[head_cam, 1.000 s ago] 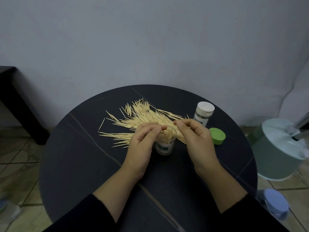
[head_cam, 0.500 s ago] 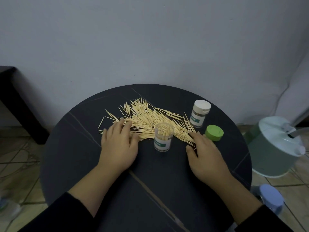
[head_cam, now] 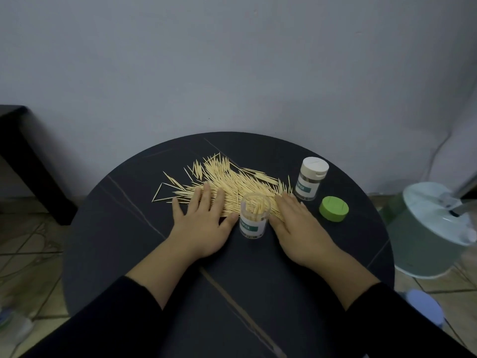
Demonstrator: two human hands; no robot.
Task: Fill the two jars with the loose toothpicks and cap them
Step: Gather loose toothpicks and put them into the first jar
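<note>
Table (head_cam: 124,254), round and dark with pale veins, carries the whole job; a pale green appliance (head_cam: 428,228) stands on the floor to its right. Loose toothpicks (head_cam: 232,174) lie in a broad heap across the table's far half.

Both hands pinched a bunch of sticks over the open jar a second ago. Half a second ago they lay flat and wide apart, and they have since drawn inward. The left hand (head_cam: 201,223) lies palm down, fingers straight and spread on the heap's near left edge, its thumb tip now just beside the open jar (head_cam: 253,223). The right hand (head_cam: 299,228) also lies flat, fingers straight on the heap's right end, its thumb side close to the jar's other flank. Neither hand grips anything.

The open jar stands upright between them at the heap's near edge, where it stood before, partly filled with sticks on end. The capped jar (head_cam: 311,182), white lid on, stands unmoved beyond the right hand. The green cap (head_cam: 333,209) lies on the table just right of that hand, apart from both jars.

A teal band on each jar's label carries white letters. On the open jar "HPICK" can be read; the capped jar's word is only partly legible.
</note>
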